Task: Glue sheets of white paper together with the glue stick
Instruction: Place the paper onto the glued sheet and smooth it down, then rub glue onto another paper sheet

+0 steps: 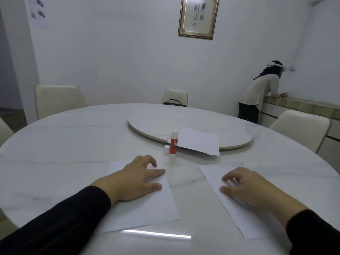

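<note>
Both hands flat, gripping nothing: left hand (136, 178) on near-left sheet (147, 205); right hand (246, 186) on near-right sheet (217, 178); glue stick (173, 144) upright beyond, uncapped.

This looks like a dining room in a home or a private room of a restaurant. A large round marble-look bench (73, 137) carries a turntable (184, 124) at its middle, the kind used for shared dishes. Cream padded chairs (57, 100) stand around it. A framed calligraphy piece (198, 16) hangs on the plain white wall, and a low sideboard (301, 109) runs along the right wall, where a person (261, 92) leans.
</note>
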`<action>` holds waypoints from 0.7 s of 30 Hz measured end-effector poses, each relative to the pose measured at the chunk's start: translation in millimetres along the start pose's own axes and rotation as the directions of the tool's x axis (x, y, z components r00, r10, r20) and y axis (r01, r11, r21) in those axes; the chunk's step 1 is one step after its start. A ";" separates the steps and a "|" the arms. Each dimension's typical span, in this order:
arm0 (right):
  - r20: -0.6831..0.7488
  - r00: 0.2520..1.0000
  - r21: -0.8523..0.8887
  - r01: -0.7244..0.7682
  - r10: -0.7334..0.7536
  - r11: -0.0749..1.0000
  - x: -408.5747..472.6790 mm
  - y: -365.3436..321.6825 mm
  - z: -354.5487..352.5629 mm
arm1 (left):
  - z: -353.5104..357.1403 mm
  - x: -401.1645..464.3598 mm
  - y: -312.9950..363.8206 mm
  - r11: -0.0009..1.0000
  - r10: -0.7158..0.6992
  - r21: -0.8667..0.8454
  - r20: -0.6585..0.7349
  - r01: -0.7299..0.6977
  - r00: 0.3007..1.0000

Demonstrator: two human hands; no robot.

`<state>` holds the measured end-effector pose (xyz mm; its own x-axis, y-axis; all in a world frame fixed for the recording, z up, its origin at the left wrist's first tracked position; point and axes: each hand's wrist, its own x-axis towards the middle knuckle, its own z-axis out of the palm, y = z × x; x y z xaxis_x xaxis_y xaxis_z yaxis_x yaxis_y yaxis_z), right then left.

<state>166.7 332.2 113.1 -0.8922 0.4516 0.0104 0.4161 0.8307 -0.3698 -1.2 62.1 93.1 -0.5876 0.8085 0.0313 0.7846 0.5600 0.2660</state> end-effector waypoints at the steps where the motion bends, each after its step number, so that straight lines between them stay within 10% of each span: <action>1: -0.002 1.000 -0.006 0.021 -0.021 1.000 -2.0 1.1 1.4 | 0.0 0.8 7.1 1.000 0.006 0.010 -0.019 -0.006 1.000; 7: -0.040 0.999 -0.059 0.008 -0.010 0.998 14.3 -21.5 -6.4 | 10.3 4.1 43.5 0.994 0.087 -0.057 -0.036 -0.089 0.996; 21: -0.194 0.981 0.462 0.067 0.027 0.884 121.0 -137.6 50.7 | 25.4 5.9 45.4 0.989 0.147 0.014 0.065 -0.148 0.987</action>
<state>-7.4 256.0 118.2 -0.8293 0.5289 0.1806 0.2271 0.6141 -0.7558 36.0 96.9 80.9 -0.4523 0.8918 0.0077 0.8656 0.4369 0.2448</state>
